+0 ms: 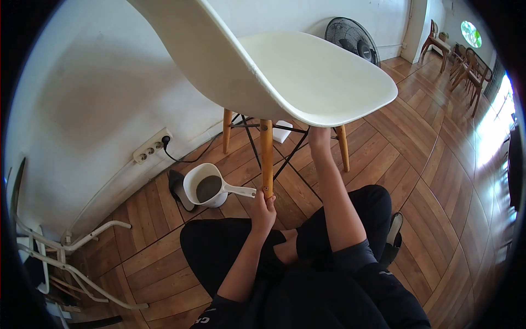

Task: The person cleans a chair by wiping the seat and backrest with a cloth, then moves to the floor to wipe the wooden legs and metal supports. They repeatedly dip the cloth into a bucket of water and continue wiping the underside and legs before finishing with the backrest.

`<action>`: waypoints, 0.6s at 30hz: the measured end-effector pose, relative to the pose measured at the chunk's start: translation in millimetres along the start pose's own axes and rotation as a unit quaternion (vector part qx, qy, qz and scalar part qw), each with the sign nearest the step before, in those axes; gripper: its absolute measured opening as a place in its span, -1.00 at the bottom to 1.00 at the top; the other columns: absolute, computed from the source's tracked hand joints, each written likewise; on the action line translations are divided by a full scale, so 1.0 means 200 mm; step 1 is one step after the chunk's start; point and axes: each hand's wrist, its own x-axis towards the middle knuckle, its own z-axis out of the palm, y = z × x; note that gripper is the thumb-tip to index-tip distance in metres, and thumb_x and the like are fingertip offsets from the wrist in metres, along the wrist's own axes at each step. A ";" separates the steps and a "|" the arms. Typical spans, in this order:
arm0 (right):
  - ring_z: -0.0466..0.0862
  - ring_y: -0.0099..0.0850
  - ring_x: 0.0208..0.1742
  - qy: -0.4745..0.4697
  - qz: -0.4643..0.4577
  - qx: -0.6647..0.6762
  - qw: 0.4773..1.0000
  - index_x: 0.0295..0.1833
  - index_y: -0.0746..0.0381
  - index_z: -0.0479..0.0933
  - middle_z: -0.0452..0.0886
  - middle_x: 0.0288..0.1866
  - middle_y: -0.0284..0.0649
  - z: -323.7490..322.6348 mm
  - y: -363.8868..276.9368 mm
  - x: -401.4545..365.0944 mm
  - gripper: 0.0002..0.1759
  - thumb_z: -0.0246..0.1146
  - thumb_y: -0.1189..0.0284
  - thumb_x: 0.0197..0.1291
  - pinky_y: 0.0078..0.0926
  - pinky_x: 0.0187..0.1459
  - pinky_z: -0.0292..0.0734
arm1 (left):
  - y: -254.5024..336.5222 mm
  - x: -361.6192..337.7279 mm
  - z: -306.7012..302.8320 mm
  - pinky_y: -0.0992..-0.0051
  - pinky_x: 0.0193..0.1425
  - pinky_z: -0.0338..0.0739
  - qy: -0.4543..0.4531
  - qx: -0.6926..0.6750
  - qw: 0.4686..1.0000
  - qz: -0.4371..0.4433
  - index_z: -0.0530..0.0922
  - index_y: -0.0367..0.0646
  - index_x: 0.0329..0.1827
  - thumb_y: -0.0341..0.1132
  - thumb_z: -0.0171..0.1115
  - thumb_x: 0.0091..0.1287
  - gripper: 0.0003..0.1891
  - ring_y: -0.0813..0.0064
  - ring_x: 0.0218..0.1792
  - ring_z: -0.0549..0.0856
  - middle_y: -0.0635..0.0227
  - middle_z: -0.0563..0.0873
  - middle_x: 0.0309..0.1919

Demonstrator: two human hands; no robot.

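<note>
A white moulded chair (323,71) with wooden legs and black metal cross-struts fills the upper middle, right in front of my crossed legs. My left hand (264,211) is closed around the lower end of the nearest wooden chair leg (267,156). My right hand (319,136) reaches up beneath the front edge of the seat, beside another leg; the seat hides its fingers. Left of my left hand stands a white dipper (189,183) with dark grey liquid inside, its handle pointing toward that hand.
A power strip (152,146) with a black plug is on the left wall. One black shoe (181,191) lies behind the dipper, another (392,238) by my right knee. White metal frames (71,263) stand at lower left. A black fan (352,41) and wooden chairs (471,71) are farther back.
</note>
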 end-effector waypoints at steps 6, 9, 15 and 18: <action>0.49 -0.20 0.13 0.059 0.154 0.046 0.985 0.34 0.30 0.16 0.44 0.19 -0.03 -0.02 -0.31 -0.20 -0.57 -0.11 0.38 0.44 -0.34 0.15 0.34 | 0.01 0.00 -0.02 0.20 -0.17 0.48 -0.008 -0.026 1.000 0.002 0.33 -0.27 0.00 -0.36 0.11 0.35 -0.75 0.02 -0.24 0.63 0.06 0.60 -0.31; 0.40 -0.24 0.23 0.173 0.074 0.068 0.980 0.38 0.26 0.14 0.32 0.29 -0.02 -0.03 -0.29 -0.27 -0.56 -0.13 0.41 0.44 -0.36 0.21 0.28 | -0.01 0.01 -0.02 0.20 -0.17 0.48 -0.019 -0.037 0.999 0.026 0.33 -0.27 0.00 -0.36 0.11 0.35 -0.75 0.02 -0.23 0.63 0.05 0.59 -0.30; 0.19 -0.16 0.45 -0.014 -0.151 -0.349 0.925 0.43 0.18 0.13 0.17 0.43 0.00 0.10 -0.35 -0.48 -0.41 -0.01 0.45 0.26 0.02 0.40 -0.14 | -0.04 0.01 0.00 0.19 -0.18 0.48 -0.027 -0.065 0.997 0.011 0.33 -0.31 0.00 -0.34 0.15 0.33 -0.70 0.00 -0.22 0.61 0.01 0.57 -0.29; 0.17 -0.18 0.47 -0.118 -0.142 -0.297 0.937 0.38 0.19 0.24 0.26 0.41 -0.07 0.01 -0.42 -0.39 -0.44 -0.02 0.46 0.23 0.12 0.42 -0.43 | -0.07 0.03 -0.01 0.19 -0.20 0.48 -0.007 -0.025 0.998 0.056 0.35 -0.32 0.02 -0.34 0.18 0.31 -0.67 -0.01 -0.26 0.62 0.01 0.58 -0.31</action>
